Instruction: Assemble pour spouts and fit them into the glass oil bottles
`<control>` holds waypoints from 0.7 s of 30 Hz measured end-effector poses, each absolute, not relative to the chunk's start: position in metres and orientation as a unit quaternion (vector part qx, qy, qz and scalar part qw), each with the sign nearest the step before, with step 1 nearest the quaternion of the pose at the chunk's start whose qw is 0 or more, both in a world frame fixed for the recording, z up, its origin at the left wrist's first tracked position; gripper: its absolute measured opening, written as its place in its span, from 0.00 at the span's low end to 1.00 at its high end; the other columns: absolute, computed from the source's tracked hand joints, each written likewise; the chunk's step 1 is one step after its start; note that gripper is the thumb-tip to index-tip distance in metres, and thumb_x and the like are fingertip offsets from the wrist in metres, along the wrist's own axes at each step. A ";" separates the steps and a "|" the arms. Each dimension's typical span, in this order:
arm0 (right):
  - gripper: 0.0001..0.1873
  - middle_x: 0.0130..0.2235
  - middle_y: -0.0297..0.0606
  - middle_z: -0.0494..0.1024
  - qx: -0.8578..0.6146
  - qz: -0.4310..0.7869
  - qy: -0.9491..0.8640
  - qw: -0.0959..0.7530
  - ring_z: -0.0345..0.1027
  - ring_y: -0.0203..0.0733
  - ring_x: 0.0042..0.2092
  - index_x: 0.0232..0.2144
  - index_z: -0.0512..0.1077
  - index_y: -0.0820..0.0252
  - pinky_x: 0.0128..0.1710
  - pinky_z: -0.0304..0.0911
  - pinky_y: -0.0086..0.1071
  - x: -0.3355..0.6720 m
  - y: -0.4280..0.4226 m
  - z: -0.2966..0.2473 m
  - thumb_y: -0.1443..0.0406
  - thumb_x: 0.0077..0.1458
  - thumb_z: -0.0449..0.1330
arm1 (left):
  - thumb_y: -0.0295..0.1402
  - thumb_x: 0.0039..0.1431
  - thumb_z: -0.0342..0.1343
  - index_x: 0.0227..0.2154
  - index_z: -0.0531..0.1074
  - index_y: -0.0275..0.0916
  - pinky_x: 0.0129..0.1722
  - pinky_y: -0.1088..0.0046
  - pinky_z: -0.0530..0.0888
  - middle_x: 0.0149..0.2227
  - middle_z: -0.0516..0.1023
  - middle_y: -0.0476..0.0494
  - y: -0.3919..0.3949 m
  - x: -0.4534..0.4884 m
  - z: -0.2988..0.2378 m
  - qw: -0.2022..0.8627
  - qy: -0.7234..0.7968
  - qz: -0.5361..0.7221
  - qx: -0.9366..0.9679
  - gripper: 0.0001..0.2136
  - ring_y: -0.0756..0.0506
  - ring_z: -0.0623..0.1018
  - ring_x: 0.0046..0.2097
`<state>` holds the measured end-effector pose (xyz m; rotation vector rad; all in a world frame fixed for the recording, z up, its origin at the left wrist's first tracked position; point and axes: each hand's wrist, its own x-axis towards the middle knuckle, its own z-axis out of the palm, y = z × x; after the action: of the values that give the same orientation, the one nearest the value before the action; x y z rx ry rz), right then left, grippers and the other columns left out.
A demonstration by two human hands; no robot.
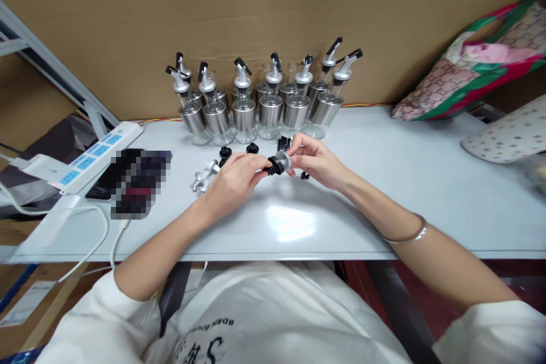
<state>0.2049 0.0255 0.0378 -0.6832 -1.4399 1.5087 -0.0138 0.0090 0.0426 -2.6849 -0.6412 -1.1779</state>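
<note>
Held above the middle of the desk (pixel 409 182), nearer than the bottles (pixel 270 111), the silver-and-black cap (pixel 281 162) could slip if the left hand (pixel 234 179), pinching its black end, and right hand (pixel 319 164), pinching its silver end, twist unevenly.

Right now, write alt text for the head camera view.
A person's left hand and right hand hold a silver and black part above a pale table. Glass bottles stand behind, several topped with pourers.
</note>
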 end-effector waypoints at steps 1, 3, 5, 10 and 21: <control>0.13 0.21 0.27 0.74 -0.271 0.615 -0.586 0.453 0.66 0.32 0.23 0.26 0.65 0.59 0.25 0.61 0.29 0.205 0.026 0.038 0.64 0.46 0.68 | 0.26 0.65 0.48 0.43 0.66 0.37 0.42 0.69 0.73 0.39 0.79 0.42 0.009 -0.014 0.043 0.069 -0.215 -0.392 -0.892 0.06 0.48 0.79 0.41; 0.13 0.20 0.27 0.74 -0.261 0.619 -0.590 0.448 0.66 0.31 0.22 0.26 0.65 0.59 0.24 0.61 0.28 0.205 0.026 0.037 0.64 0.46 0.68 | 0.26 0.66 0.47 0.43 0.66 0.38 0.42 0.70 0.73 0.39 0.80 0.42 0.010 -0.015 0.043 0.065 -0.215 -0.396 -0.891 0.07 0.48 0.79 0.41; 0.13 0.21 0.28 0.75 -0.249 0.623 -0.595 0.442 0.66 0.31 0.22 0.26 0.65 0.59 0.24 0.61 0.28 0.205 0.026 0.035 0.64 0.47 0.68 | 0.25 0.65 0.46 0.43 0.67 0.37 0.42 0.70 0.73 0.39 0.80 0.42 0.011 -0.017 0.043 0.056 -0.212 -0.404 -0.888 0.08 0.48 0.78 0.41; 0.14 0.24 0.31 0.78 -0.247 0.629 -0.600 0.428 0.70 0.33 0.24 0.26 0.66 0.60 0.26 0.66 0.29 0.200 0.023 0.032 0.63 0.47 0.69 | 0.23 0.64 0.47 0.42 0.68 0.37 0.42 0.72 0.74 0.40 0.79 0.41 0.012 -0.020 0.045 0.037 -0.205 -0.408 -0.889 0.08 0.49 0.78 0.43; 0.15 0.25 0.32 0.80 -0.254 0.622 -0.574 0.467 0.74 0.35 0.26 0.27 0.67 0.60 0.29 0.69 0.30 0.196 0.020 0.032 0.60 0.47 0.69 | 0.22 0.64 0.47 0.42 0.68 0.37 0.43 0.71 0.75 0.40 0.77 0.41 0.015 -0.021 0.043 -0.002 -0.215 -0.435 -0.874 0.08 0.49 0.77 0.44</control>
<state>0.1960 0.0202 0.0325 -0.6244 -1.4092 1.5267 -0.0208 0.0147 0.0435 -2.7509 -0.6772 -1.3682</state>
